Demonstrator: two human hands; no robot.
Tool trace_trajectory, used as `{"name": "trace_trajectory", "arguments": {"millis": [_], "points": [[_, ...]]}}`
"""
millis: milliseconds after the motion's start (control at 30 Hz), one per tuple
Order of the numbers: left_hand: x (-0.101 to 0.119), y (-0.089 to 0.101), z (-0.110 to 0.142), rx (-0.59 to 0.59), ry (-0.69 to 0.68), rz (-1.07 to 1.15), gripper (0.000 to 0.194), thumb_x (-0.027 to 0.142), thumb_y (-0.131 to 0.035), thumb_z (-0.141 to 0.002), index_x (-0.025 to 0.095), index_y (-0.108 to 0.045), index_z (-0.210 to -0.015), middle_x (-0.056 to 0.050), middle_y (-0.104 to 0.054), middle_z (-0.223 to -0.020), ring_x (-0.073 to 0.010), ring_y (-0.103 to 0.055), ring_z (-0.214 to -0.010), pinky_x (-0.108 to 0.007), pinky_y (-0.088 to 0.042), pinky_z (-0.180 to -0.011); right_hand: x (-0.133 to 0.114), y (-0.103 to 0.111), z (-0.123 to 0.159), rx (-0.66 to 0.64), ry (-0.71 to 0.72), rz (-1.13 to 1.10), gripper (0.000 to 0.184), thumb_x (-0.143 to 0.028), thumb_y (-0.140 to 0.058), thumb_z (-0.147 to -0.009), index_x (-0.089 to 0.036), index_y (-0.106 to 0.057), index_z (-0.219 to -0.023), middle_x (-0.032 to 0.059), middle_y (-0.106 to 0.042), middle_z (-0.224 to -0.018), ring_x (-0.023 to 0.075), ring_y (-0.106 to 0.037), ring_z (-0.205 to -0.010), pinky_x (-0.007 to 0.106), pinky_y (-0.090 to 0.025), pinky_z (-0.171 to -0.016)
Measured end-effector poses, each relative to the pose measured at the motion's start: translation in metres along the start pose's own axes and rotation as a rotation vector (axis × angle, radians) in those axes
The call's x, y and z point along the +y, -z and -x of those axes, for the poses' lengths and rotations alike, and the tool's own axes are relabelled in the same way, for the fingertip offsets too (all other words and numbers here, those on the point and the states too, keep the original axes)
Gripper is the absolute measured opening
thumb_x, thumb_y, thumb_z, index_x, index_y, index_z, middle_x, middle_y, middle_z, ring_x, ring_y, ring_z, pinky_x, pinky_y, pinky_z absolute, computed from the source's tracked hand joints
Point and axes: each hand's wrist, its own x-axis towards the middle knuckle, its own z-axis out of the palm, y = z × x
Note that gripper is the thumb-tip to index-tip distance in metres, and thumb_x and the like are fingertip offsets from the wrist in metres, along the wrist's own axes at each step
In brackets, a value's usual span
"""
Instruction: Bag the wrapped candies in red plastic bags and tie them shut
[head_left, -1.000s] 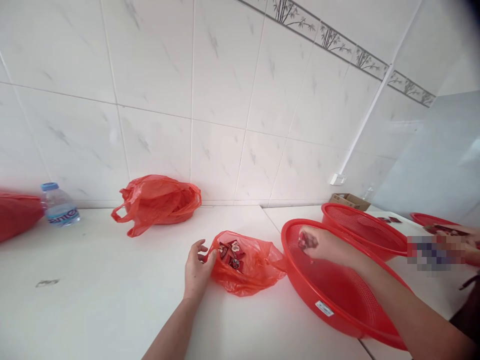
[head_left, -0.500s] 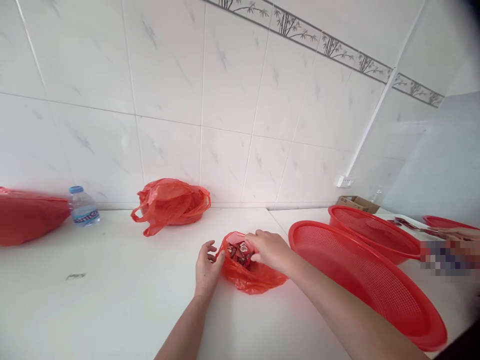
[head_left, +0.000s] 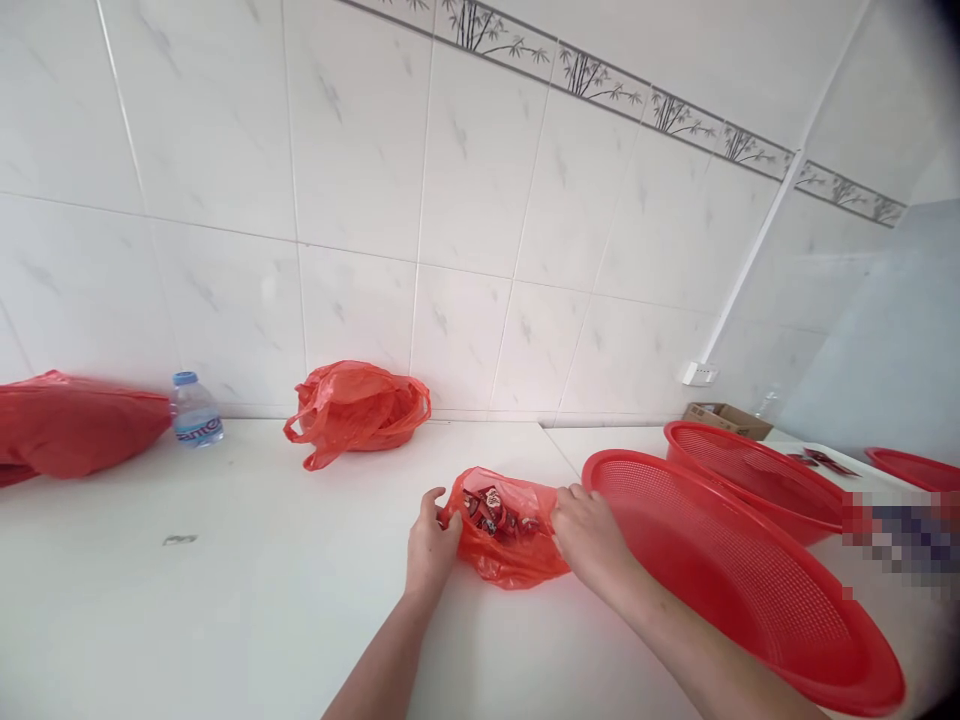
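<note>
Hands [head_left: 510, 540] on red plastic bag [head_left: 506, 528]

Hmm, need separate points.Hands [head_left: 433, 545] gripping red plastic bag [head_left: 506, 555]

A white worktop [head_left: 225, 610] is seen running along the wall, with a seam [head_left: 559, 450] crossing it and a small grey mark [head_left: 181, 540] left on its surface. At the far left a red bundle [head_left: 75, 425] is laid, and a water bottle [head_left: 195, 412] is stood upright just beside it. A crumpled red plastic bag [head_left: 356, 408] is placed further along. Nearer, a red plastic carrier bag [head_left: 514, 560] is laid open, with small red packets [head_left: 491, 512] seen inside. To the right, a large red mesh basket [head_left: 739, 580] is set close by, a second red mesh basket [head_left: 757, 482] behind it. Beyond these, a cardboard box [head_left: 726, 420], loose red packets [head_left: 817, 462] and a third red basket [head_left: 911, 468] are placed.
</note>
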Motion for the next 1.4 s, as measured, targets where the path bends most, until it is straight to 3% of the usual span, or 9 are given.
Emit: {"name": "trace_trajectory", "arguments": {"millis": [133,400,533,733,900,1033,1100,1233,1400], "points": [[0.032,0.009,-0.017,0.042,-0.059,0.085,0.038,0.038,-0.052,-0.077,0.019,-0.05,-0.11,0.002,-0.056,-0.069,-0.015,-0.054,-0.056,-0.027,-0.043,-0.054,-0.005,0.004,-0.018,0.128,-0.136,-0.323,0.021,-0.02,-0.05,-0.08,-0.02,-0.05,-0.059,-0.0005,-0.053,-0.06,0.0156,-0.049,-0.061,0.026,-0.033,-0.056],[0.162,0.047,-0.061,-0.055,-0.384,0.217,0.031,0.025,-0.058,-0.076,0.02,-0.055,-0.106,0.0,-0.063,-0.081,-0.0122,-0.059,-0.068,-0.026,-0.048,-0.065,-0.02,0.021,-0.047,0.483,-0.365,-1.156,0.032,-0.051,-0.05,-0.079,-0.02,-0.057,-0.076,0.0014,-0.063,-0.071,0.015,-0.058,-0.065,0.025,-0.044,-0.059],[0.186,0.066,-0.066,-0.001,-0.45,0.258,0.031,0.022,-0.057,-0.076,0.02,-0.054,-0.107,-0.003,-0.066,-0.093,-0.0124,-0.061,-0.079,-0.029,-0.049,-0.074,-0.018,0.021,-0.052,0.627,-0.422,-1.411,0.028,-0.048,-0.053,-0.078,-0.021,-0.051,-0.072,-0.0017,-0.057,-0.07,0.0104,-0.051,-0.058,0.022,-0.041,-0.053],[0.171,0.09,-0.065,0.026,-0.429,0.255,0.044,0.022,-0.062,-0.073,0.021,-0.05,-0.115,-0.007,-0.064,-0.111,-0.0127,-0.06,-0.079,-0.03,-0.05,-0.073,-0.013,0.019,-0.061,0.602,-0.473,-1.711,0.021,-0.038,-0.067,-0.071,-0.02,-0.059,-0.077,-0.0001,-0.062,-0.08,0.0118,-0.058,-0.074,0.019,-0.044,-0.059],[0.159,0.095,-0.057,-0.039,-0.442,0.297,0.052,0.022,-0.063,-0.074,0.024,-0.046,-0.124,-0.008,-0.06,-0.117,-0.0133,-0.06,-0.082,-0.031,-0.049,-0.073,-0.011,0.009,-0.072,0.525,-0.312,-1.922,0.024,-0.044,-0.063,-0.077,-0.022,-0.058,-0.082,0.0041,-0.067,-0.102,0.0177,-0.06,-0.104,0.026,-0.048,-0.08],[0.141,0.106,-0.047,-0.049,-0.42,0.271,0.05,0.026,-0.063,-0.077,0.024,-0.045,-0.124,-0.007,-0.06,-0.109,-0.017,-0.059,-0.089,-0.033,-0.049,-0.076,-0.009,-0.005,-0.074,0.438,-0.235,-1.991,0.026,-0.046,-0.064,-0.078,-0.022,-0.058,-0.085,0.0027,-0.069,-0.088,0.0177,-0.063,-0.094,0.029,-0.049,-0.08],[0.122,0.114,-0.042,-0.023,-0.381,0.211,0.052,0.03,-0.064,-0.078,0.025,-0.043,-0.125,-0.008,-0.058,-0.113,-0.0199,-0.058,-0.096,-0.036,-0.049,-0.081,-0.006,-0.018,-0.073,0.396,-0.227,-1.943,0.03,-0.049,-0.065,-0.076,-0.022,-0.058,-0.089,0.0038,-0.069,-0.09,0.0195,-0.063,-0.095,0.033,-0.048,-0.082],[0.063,0.124,-0.038,0.04,-0.283,0.039,0.079,0.042,-0.071,-0.071,0.028,-0.029,-0.136,-0.013,-0.042,-0.137,-0.0301,-0.042,-0.125,-0.045,-0.041,-0.095,0.003,-0.054,-0.071,0.342,-0.261,-1.812,0.054,-0.056,-0.069,-0.069,-0.027,-0.051,-0.111,0.0074,-0.06,-0.124,0.0231,-0.048,-0.122,0.04,-0.037,-0.1],[-0.004,0.103,-0.04,-0.098,-0.011,0.086,0.105,0.05,-0.078,-0.059,0.018,-0.024,-0.142,-0.021,-0.017,-0.151,-0.042,-0.022,-0.136,-0.053,-0.032,-0.102,0.001,-0.105,-0.066,0.158,-0.321,-1.838,0.099,-0.061,-0.077,-0.053,-0.032,-0.03,-0.134,0.0117,-0.043,-0.142,0.0271,-0.039,-0.13,0.048,-0.031,-0.104]]}}
